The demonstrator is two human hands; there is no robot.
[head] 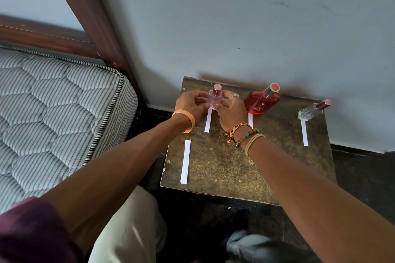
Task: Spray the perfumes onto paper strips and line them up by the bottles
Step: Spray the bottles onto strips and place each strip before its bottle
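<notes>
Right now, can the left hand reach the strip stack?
Likely yes, once freed. The left hand holds the pink bottle; the strip stack lies uncovered on the table, nearer the person, with nothing between them.

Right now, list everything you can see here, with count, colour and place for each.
table: one, dark worn wood, against the wall
pink bottle: one, pale pink, back left, in both hands
red bottle: one, red, back middle
clear bottle: one, clear glass, back right
single strips: three, white, one before each bottle
strip stack: one, white, table's front left
mattress: one, grey striped, left of table
bed frame: one, dark brown, behind mattress
left hand: one, orange wristband, holds pink bottle
right hand: one, beaded bracelets, holds pink bottle
</notes>
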